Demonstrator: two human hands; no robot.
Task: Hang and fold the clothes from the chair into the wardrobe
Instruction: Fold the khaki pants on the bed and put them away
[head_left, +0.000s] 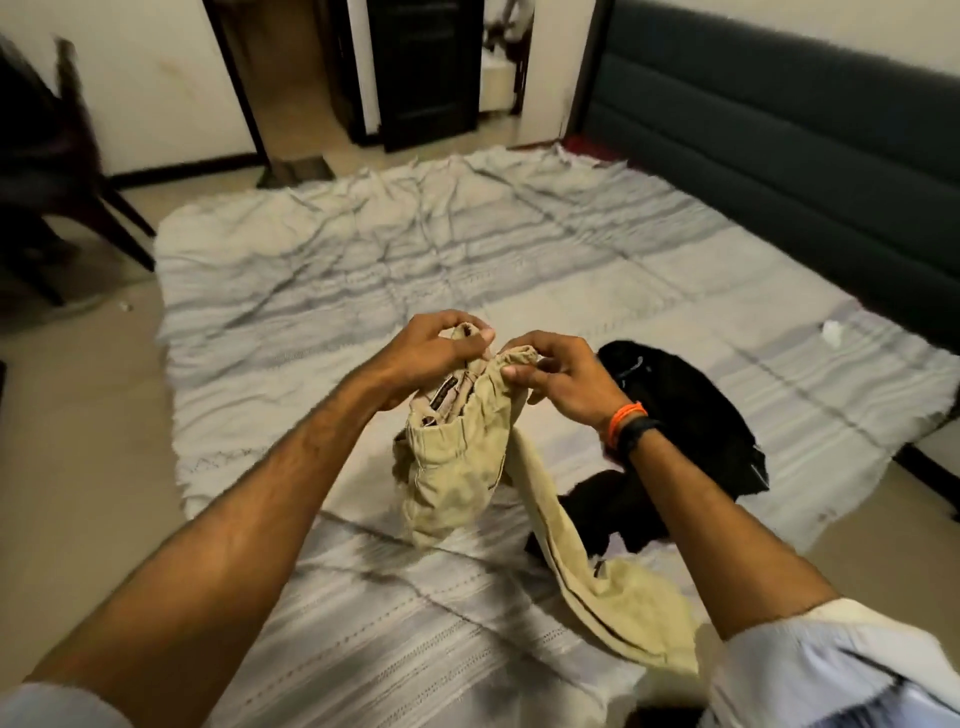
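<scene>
Both hands hold the khaki trousers (457, 467) up by the waistband above the bed (322, 270).

The left hand (431, 353) pinches one bunched edge of the waistband between thumb and curled fingers; the right hand (561, 379) pinches the edge just beside it, the two hands nearly touching. The trousers hang below the grip, one leg trailing down onto the striped sheet toward the person. A black garment (691, 415) lies on the bed under the right wrist.

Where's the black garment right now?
In the head view the black garment lies crumpled on the striped bed sheet, right of centre, just beyond the right hand and beside the khaki trousers both hands hold.
</scene>
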